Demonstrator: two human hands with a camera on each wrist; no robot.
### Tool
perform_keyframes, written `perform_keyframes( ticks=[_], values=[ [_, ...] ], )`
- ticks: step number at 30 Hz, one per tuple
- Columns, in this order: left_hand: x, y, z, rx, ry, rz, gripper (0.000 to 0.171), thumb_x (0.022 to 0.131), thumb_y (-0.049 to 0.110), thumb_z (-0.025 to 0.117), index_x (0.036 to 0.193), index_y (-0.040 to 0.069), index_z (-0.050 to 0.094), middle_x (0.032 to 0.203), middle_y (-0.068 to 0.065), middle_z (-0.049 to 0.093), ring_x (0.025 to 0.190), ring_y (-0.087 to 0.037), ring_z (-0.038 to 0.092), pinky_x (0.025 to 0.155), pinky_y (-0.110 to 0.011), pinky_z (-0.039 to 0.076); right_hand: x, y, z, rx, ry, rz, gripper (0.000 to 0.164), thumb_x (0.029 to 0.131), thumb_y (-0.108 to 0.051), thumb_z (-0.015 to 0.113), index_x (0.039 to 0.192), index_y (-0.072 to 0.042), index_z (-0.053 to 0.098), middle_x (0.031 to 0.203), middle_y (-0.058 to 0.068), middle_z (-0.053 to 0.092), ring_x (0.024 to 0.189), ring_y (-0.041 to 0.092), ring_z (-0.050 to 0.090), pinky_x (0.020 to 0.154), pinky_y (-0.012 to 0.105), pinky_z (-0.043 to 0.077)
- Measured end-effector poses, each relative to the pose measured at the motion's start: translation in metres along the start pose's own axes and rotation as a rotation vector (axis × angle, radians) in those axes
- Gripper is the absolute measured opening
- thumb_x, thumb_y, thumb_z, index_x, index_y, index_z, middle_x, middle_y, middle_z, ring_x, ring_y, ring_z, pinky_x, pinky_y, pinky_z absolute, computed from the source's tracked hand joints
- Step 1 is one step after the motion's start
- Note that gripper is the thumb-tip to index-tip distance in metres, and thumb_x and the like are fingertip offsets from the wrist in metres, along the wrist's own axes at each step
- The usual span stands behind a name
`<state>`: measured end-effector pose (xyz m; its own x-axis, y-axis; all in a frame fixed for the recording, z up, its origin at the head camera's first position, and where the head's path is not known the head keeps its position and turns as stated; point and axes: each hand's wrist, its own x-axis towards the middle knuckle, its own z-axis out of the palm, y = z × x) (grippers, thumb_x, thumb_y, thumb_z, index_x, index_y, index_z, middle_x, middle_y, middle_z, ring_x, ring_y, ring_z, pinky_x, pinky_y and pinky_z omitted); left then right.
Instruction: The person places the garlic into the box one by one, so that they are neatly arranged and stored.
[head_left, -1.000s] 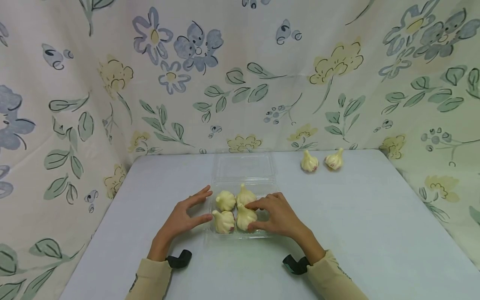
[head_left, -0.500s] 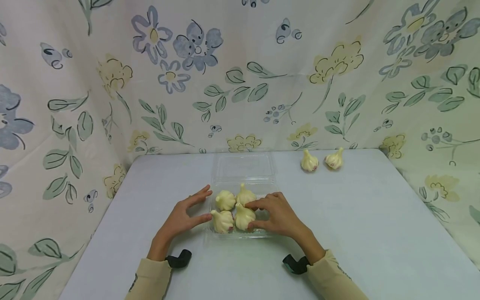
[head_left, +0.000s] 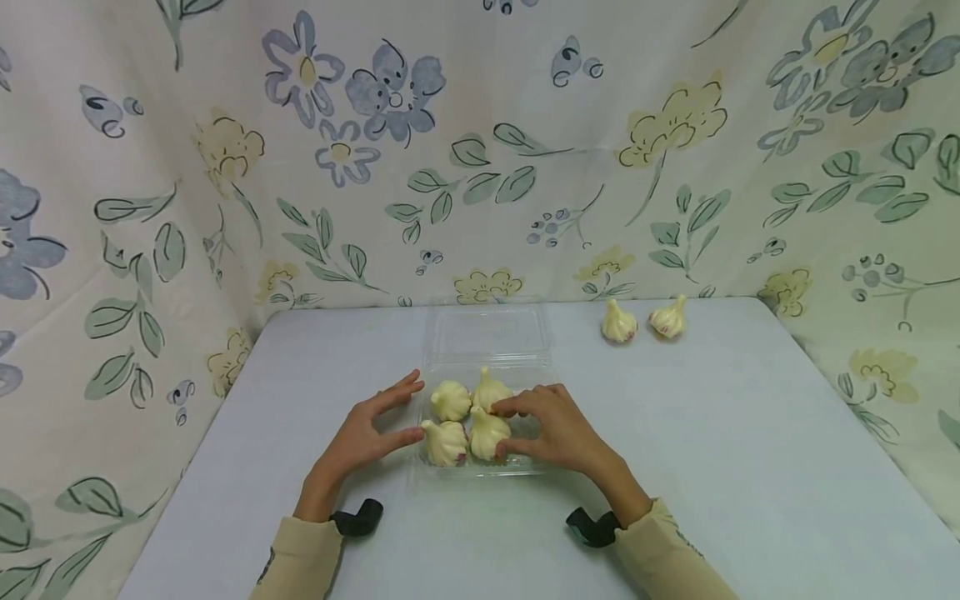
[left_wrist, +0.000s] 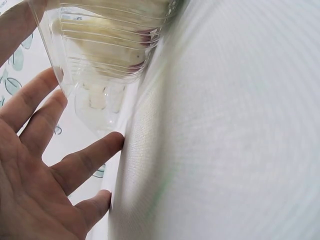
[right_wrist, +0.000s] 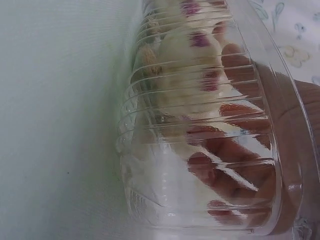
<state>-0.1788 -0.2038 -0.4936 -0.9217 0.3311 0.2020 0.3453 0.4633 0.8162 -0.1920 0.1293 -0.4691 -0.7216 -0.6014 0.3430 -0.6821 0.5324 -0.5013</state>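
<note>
A flowered cloth backdrop (head_left: 150, 208) fills the upper frame, softly creased, behind the smooth grey table (head_left: 750, 467). At lower centre sits a clear ribbed plastic clamshell (head_left: 487, 333), lid laid open, holding four knobbly cream garlic bulbs (head_left: 451, 401). The left hand (head_left: 365, 437), fingers spread, braces its left wall, likely steadying it. The right hand (head_left: 557, 431) reaches inside, fingertips pinching the front-right bulb (head_left: 487, 433). Two loose bulbs (head_left: 619, 324) lie at upper right.

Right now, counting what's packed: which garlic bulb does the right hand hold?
The near-right garlic bulb in the clear box; the right hand pinches only it.
</note>
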Motion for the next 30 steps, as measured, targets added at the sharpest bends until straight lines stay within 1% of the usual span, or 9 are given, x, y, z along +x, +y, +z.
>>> perform_keyframes(
  ticks=[3,8,12,15,18,21,25,27,30],
  values=[
    [0.0,0.0,0.0,0.001,0.002,0.002,0.07,0.086,0.031,0.083,0.148,0.017,0.055,0.163,0.007,0.039,0.146,-0.032,0.046,0.119,-0.068,0.028,0.0,0.0,-0.001,0.022,0.01,-0.006,0.051,0.079,-0.039,0.087,0.124,-0.018,0.073,0.111,-0.006,0.076,0.096,0.017,0.066,0.095,0.044,0.041],
    [0.001,0.0,0.0,0.005,-0.001,0.0,0.07,0.086,0.031,0.083,0.148,0.017,0.055,0.163,0.007,0.039,0.146,-0.032,0.046,0.119,-0.068,0.028,-0.001,0.001,-0.004,0.087,0.013,0.019,0.049,0.082,-0.031,0.086,0.126,-0.015,0.072,0.112,-0.001,0.076,0.097,0.022,0.066,0.092,0.041,0.044],
    [-0.001,0.001,-0.002,0.005,-0.001,-0.007,0.07,0.086,0.031,0.083,0.149,0.017,0.055,0.163,0.008,0.039,0.146,-0.032,0.046,0.119,-0.068,0.028,0.0,0.002,-0.007,0.181,0.058,0.014,0.044,0.085,-0.022,0.084,0.125,-0.01,0.07,0.111,0.007,0.075,0.097,0.029,0.067,0.089,0.045,0.053],
    [-0.002,0.001,-0.001,-0.001,0.0,-0.004,0.069,0.087,0.03,0.083,0.148,0.016,0.055,0.163,0.008,0.039,0.146,-0.032,0.046,0.118,-0.068,0.028,0.0,0.006,-0.008,0.233,0.125,0.008,0.04,0.086,-0.017,0.083,0.123,-0.008,0.071,0.11,0.01,0.074,0.097,0.031,0.068,0.087,0.048,0.057],
    [-0.002,0.0,-0.001,-0.008,0.0,0.005,0.069,0.087,0.03,0.083,0.148,0.016,0.055,0.163,0.007,0.039,0.145,-0.033,0.047,0.118,-0.068,0.029,0.001,0.009,-0.009,0.238,0.214,0.031,0.034,0.087,-0.016,0.082,0.119,-0.01,0.073,0.109,0.008,0.075,0.096,0.03,0.067,0.085,0.047,0.058],
    [-0.002,0.0,0.0,-0.006,0.002,0.008,0.069,0.087,0.03,0.083,0.148,0.016,0.055,0.163,0.007,0.039,0.144,-0.033,0.047,0.118,-0.068,0.029,0.001,0.012,-0.012,0.225,0.314,0.064,0.027,0.087,-0.014,0.081,0.114,-0.012,0.075,0.106,0.004,0.076,0.093,0.029,0.065,0.083,0.041,0.057],
    [-0.001,0.0,0.0,-0.002,0.0,0.01,0.069,0.087,0.031,0.083,0.148,0.016,0.055,0.163,0.008,0.039,0.145,-0.033,0.047,0.118,-0.068,0.029,0.001,0.021,-0.018,0.204,0.448,0.1,0.021,0.088,-0.01,0.08,0.108,-0.01,0.075,0.101,0.005,0.075,0.089,0.028,0.064,0.081,0.032,0.055],
    [0.0,0.0,0.0,-0.001,0.0,0.009,0.069,0.087,0.031,0.083,0.148,0.016,0.055,0.163,0.008,0.039,0.145,-0.033,0.047,0.119,-0.067,0.029,0.0,0.026,-0.021,0.199,0.492,0.128,0.019,0.088,-0.009,0.08,0.107,-0.008,0.075,0.1,0.007,0.074,0.087,0.025,0.064,0.081,0.031,0.054],
    [0.0,0.0,0.0,-0.001,0.001,0.01,0.07,0.086,0.031,0.083,0.148,0.015,0.055,0.163,0.008,0.04,0.145,-0.033,0.046,0.119,-0.067,0.03,-0.002,0.035,-0.025,0.196,0.522,0.195,0.019,0.09,-0.012,0.079,0.108,-0.008,0.075,0.102,0.009,0.073,0.088,0.023,0.064,0.081,0.034,0.054]
  ],
)
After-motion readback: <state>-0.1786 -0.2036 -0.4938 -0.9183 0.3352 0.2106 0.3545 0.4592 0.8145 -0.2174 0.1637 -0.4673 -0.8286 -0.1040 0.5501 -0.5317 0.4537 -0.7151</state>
